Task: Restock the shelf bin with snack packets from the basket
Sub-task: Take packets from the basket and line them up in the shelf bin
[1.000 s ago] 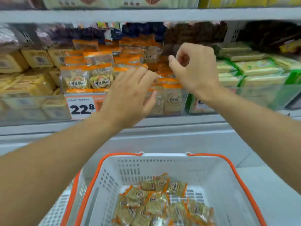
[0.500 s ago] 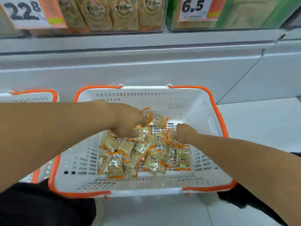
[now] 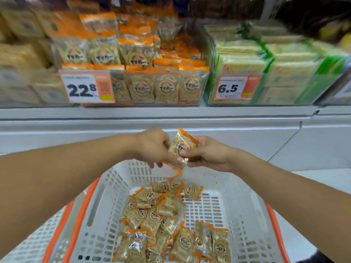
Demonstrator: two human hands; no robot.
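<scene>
— Supermarket shelving (image 3: 171, 111) is filling the background, white and long. What is sitting on it?

— Clear bins. The shelf bin (image 3: 206, 86) in the middle is holding orange-topped snack packets standing in rows, with a price tag (image 3: 88, 88) reading 22.8 on its front. Just beside it on the right, a bin of green-edged packs (image 3: 266, 73) is carrying a tag (image 3: 235, 88) reading 6.5.

— And the basket?

— The basket (image 3: 106, 202) is sitting below the hands, white plastic with slotted walls and an orange rim. Loose snack packets (image 3: 152, 215) are lying heaped on its floor.

— How are they looking?

— Small, see-through wrappers showing golden-brown contents, orange strips at both ends and a round label with dark characters in the middle.

— What are the hands doing?

— Both are meeting above the basket's far wall, below the shelf edge. The right hand (image 3: 209, 154) is gripping a held packet (image 3: 183, 143), fingers curled round it, thumb on its face. The left hand (image 3: 153, 147) is pinching at the lower packets of the same bunch, fingers bent downward. How many packets are in the bunch, I cannot tell.
</scene>
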